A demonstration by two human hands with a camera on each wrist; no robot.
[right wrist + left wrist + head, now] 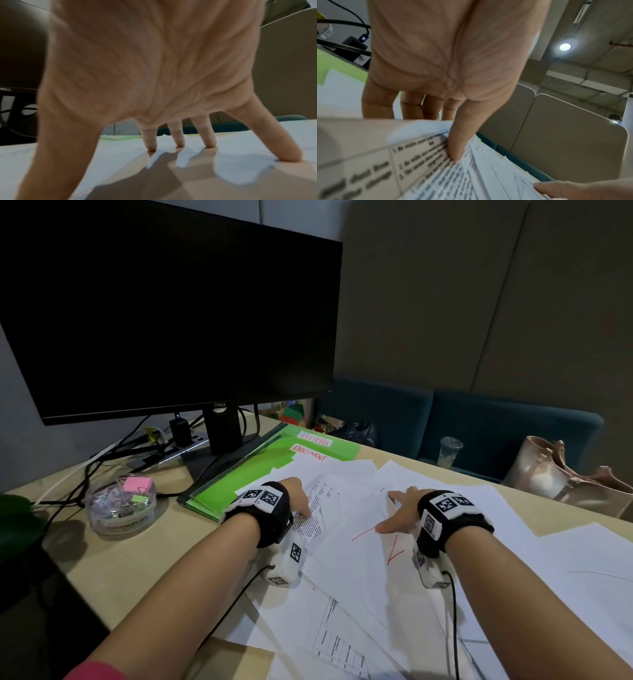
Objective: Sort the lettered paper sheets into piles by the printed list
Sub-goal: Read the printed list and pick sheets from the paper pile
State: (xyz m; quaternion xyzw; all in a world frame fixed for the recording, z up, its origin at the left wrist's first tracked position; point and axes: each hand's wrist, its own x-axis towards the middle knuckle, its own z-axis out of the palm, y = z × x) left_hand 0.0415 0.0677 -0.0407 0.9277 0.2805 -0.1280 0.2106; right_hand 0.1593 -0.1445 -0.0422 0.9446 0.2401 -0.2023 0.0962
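Head view: loose white sheets (pixel 346 570) lie fanned across the desk (pixel 113 563) in the lower centre and right of the frame, overlapping a green folder (pixel 239 474) at centre. The left hand (pixel 297 495) rests on a printed sheet (pixel 317 508) with its thumb on the text; the right hand (pixel 400 510), spread, presses a sheet marked with red strokes. A dark monitor (pixel 164 313) fills the upper left; a clear tub (pixel 121 505) sits at left. Left wrist view: the left thumb (pixel 458 140) lies on top of the printed sheet (pixel 426 169) while the fingers (pixel 376 105) pass behind its raised edge, pinching it. Right wrist view: the right hand (pixel 154 75) is splayed, fingertips (pixel 151 148) touching the sheets (pixel 120 159), holding nothing.
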